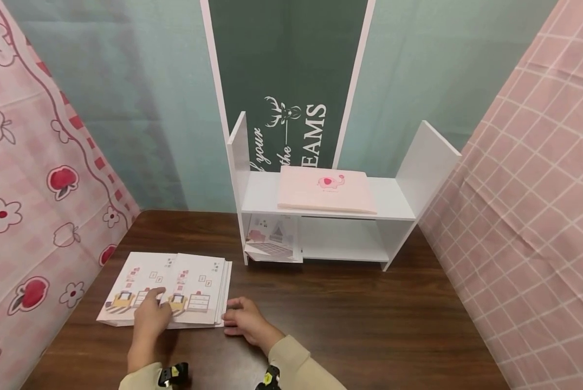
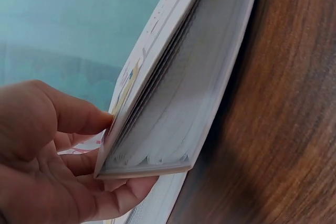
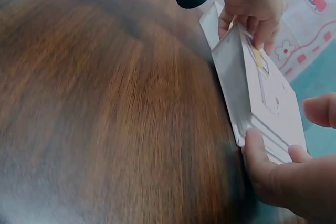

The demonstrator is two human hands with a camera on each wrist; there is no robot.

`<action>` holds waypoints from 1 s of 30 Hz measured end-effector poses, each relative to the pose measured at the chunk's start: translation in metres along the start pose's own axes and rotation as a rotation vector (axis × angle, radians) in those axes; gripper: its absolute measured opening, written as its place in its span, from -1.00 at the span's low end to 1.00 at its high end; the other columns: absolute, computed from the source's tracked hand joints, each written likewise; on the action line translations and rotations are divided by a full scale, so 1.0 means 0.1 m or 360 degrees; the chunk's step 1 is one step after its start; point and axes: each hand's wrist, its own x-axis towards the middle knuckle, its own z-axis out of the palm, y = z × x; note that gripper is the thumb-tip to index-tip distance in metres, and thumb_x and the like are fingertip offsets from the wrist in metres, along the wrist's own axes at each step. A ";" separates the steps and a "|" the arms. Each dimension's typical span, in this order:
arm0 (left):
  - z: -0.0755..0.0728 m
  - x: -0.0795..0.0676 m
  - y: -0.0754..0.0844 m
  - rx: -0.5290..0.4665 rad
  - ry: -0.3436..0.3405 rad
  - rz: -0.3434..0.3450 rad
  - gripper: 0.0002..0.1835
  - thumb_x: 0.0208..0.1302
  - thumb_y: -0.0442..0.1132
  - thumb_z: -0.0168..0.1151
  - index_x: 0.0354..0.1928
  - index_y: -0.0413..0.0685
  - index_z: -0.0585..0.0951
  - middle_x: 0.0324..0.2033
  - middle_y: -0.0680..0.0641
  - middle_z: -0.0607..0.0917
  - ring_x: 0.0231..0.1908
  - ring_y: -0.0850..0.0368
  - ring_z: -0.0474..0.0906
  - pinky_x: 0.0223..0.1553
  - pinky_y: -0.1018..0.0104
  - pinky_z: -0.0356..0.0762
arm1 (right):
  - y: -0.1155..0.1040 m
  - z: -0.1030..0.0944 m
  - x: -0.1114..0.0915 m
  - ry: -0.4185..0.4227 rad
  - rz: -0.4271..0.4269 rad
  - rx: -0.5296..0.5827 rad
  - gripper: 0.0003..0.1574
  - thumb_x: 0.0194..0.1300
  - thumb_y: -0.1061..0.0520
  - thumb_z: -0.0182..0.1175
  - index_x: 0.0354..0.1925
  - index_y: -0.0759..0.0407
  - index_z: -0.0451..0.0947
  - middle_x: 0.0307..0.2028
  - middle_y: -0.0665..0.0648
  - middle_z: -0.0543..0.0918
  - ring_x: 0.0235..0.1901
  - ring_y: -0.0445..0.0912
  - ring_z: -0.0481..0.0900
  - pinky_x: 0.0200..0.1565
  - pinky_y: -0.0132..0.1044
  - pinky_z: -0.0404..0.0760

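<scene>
On the left part of the brown table (image 1: 360,319) lies a thick white booklet (image 1: 203,284) with a yellow armchair on its cover, and between its covers I can see a thick bundle of leaves. The left hand (image 1: 151,318) pinches its left edge, thumb on the cover and fingers tucked below. The right hand (image 1: 246,323) rests its fingertips against the opposite edge, thumb raised and spread apart from them. Close by on the left is a second booklet (image 1: 134,271) with matching art; how far the two overlap I can't tell.

Beyond stands a white shelf unit (image 1: 257,195). Its lower compartment holds another illustrated booklet (image 1: 272,233) at the left end; its upper board bears a pink folder (image 1: 325,192) with an elephant, lying flat.
</scene>
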 end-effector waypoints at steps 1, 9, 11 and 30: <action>0.00 0.00 -0.01 -0.0009 -0.0011 0.0003 -0.52 0.20 -0.38 -0.14 0.18 -0.45 0.27 -0.09 -0.54 0.47 -0.17 -0.30 0.45 -0.24 -0.10 0.42 | 0.00 0.00 0.00 0.0010 0.0006 0.0020 -0.56 0.09 0.40 0.13 -0.01 0.38 0.32 -0.37 0.18 0.52 -0.39 -0.04 0.56 -0.33 -0.13 0.62; -0.05 -0.02 -0.02 -0.0059 -0.0079 0.0022 -0.52 0.25 -0.31 -0.03 0.16 -0.50 0.30 -0.15 -0.51 0.52 -0.19 -0.30 0.49 -0.26 -0.07 0.46 | 0.00 -0.03 0.01 0.0114 0.0103 0.0004 -0.45 0.04 0.30 0.20 0.03 0.33 0.30 -0.39 0.11 0.56 -0.46 -0.11 0.50 -0.49 -0.33 0.51; -0.07 -0.02 -0.01 -0.0048 -0.0099 0.0035 -0.47 0.22 -0.28 0.03 0.15 -0.53 0.31 -0.15 -0.52 0.51 -0.18 -0.31 0.48 -0.22 -0.09 0.45 | 0.00 -0.04 0.02 0.0127 0.0123 0.0056 -0.41 0.02 0.31 0.20 0.04 0.36 0.25 -0.42 0.09 0.55 -0.49 -0.12 0.49 -0.49 -0.36 0.49; -0.13 -0.05 -0.03 -0.0451 -0.0316 -0.0120 -0.36 0.16 -0.32 0.12 0.26 -0.42 0.19 0.06 -0.52 0.35 -0.15 -0.13 0.45 -0.28 0.19 0.50 | 0.01 -0.03 0.10 0.0091 0.0027 0.0360 -0.53 0.01 0.49 0.08 -0.04 0.50 0.27 -0.50 0.10 0.44 -0.57 -0.18 0.41 -0.43 -0.41 0.48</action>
